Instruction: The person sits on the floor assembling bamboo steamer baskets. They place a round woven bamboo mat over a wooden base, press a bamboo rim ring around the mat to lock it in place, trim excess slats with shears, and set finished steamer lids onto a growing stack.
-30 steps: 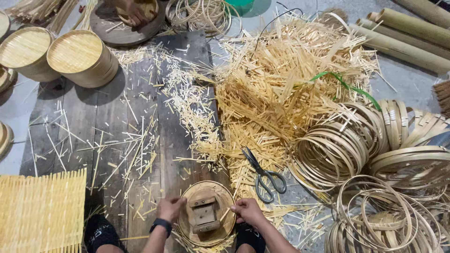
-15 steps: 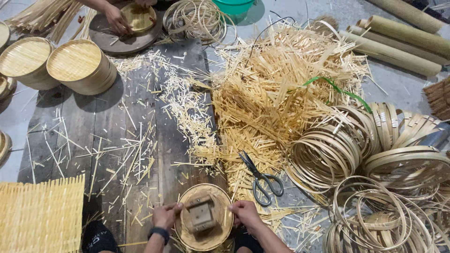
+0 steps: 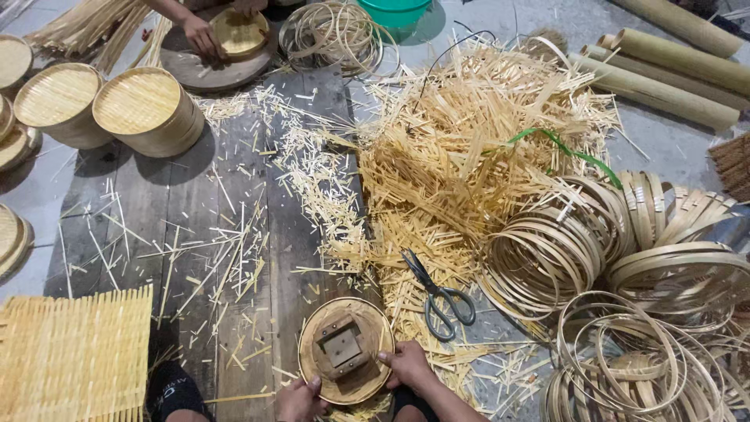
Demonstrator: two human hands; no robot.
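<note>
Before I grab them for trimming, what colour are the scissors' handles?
Grey-blue loop handles on the dark-bladed metal scissors, seen in the head view.

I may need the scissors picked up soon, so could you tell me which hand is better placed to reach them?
Probably the right hand. It rests on the right edge of the round wooden disc, and the scissors lie just beyond it on that side. The left hand sits at the disc's lower left edge, farther away.

Before me I count one round bamboo disc [image 3: 346, 350] with one square block on it, one pair of scissors [image 3: 437, 297], one woven slat mat [image 3: 74, 359] and one green basin [image 3: 394, 11]. Two stacks of finished round lids [image 3: 148, 109] stand at upper left, and four bamboo poles [image 3: 664, 74] lie at upper right. The loose rings [image 3: 625, 266] and offcuts are too many to count.
</note>
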